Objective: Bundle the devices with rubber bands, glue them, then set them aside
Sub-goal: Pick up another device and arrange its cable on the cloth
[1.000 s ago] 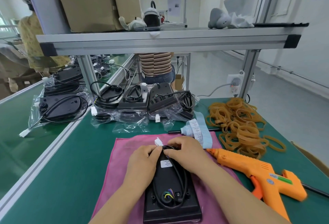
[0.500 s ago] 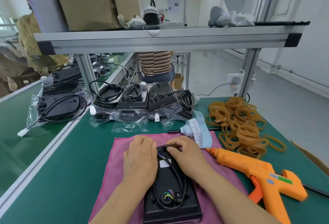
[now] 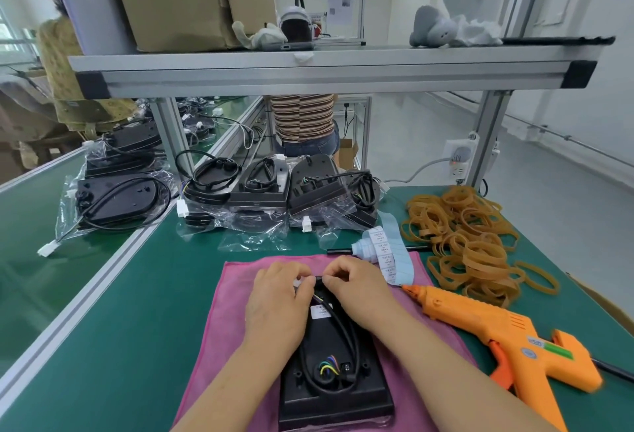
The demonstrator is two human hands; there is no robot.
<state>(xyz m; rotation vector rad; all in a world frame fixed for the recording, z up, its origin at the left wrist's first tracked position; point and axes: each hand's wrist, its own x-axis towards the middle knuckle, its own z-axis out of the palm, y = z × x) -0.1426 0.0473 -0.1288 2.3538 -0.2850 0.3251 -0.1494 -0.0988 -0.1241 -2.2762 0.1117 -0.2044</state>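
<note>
Centrally, low in the frame, the black device (image 3: 332,380) lies flat on a pink cloth (image 3: 233,297) spread over the green worktop (image 3: 137,311), likely to stop it from scratching or sliding. Its long axis runs from the bottom edge up toward the middle of the frame, back face up, with the wire exit at the near end. The left hand (image 3: 278,301) and right hand (image 3: 358,292) meet at the far end, fingers curled and pinching the black cable (image 3: 346,332), apparently gathering its loop against the housing so that a band can hold it. The rubber bands (image 3: 459,236) are heaped at the right, and the orange glue gun (image 3: 497,332) lies just below them, both within easy reach.
</note>
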